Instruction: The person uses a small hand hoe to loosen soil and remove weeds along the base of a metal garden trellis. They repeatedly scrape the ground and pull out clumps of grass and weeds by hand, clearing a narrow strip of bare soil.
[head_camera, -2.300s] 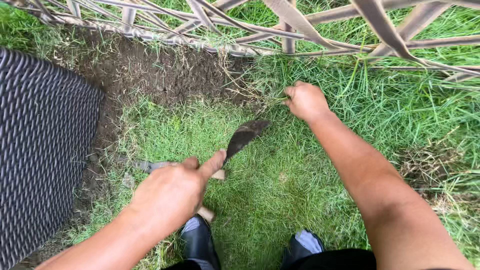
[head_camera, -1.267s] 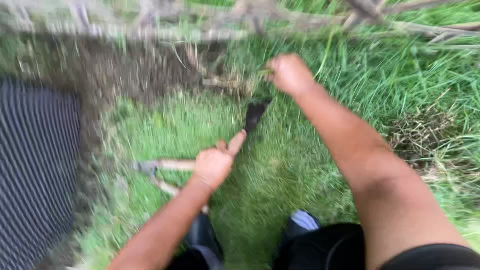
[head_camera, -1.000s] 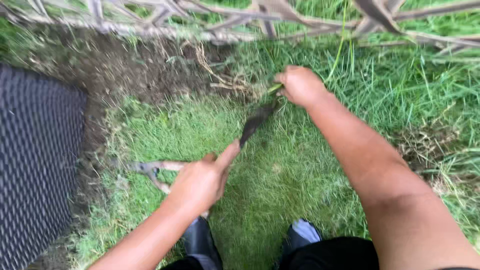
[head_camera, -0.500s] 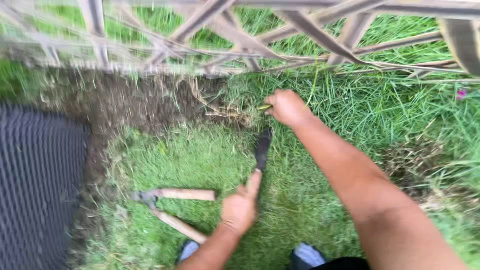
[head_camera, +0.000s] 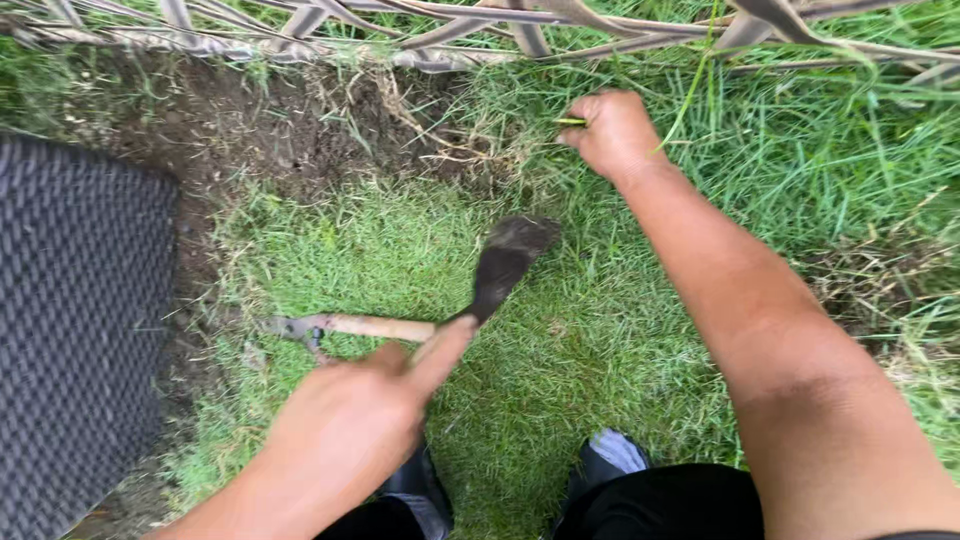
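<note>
the left hand (head_camera: 345, 430) is closed around the handle of a small dark-bladed hand tool (head_camera: 505, 265), forefinger stretched along it, the blade hovering over the short grass (head_camera: 560, 370) mid-lawn. the right hand (head_camera: 612, 130) is fisted on a tuft of long grass blades (head_camera: 572, 122) near the wooden lattice fence (head_camera: 520, 30) at the lawn's far edge. wooden-handled shears (head_camera: 350, 326), probably, lie beside the left hand.

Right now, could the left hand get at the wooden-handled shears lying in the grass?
Probably yes: the shears lie just beyond the left hand with nothing between, though its grip is already on a dark-bladed tool.
</note>
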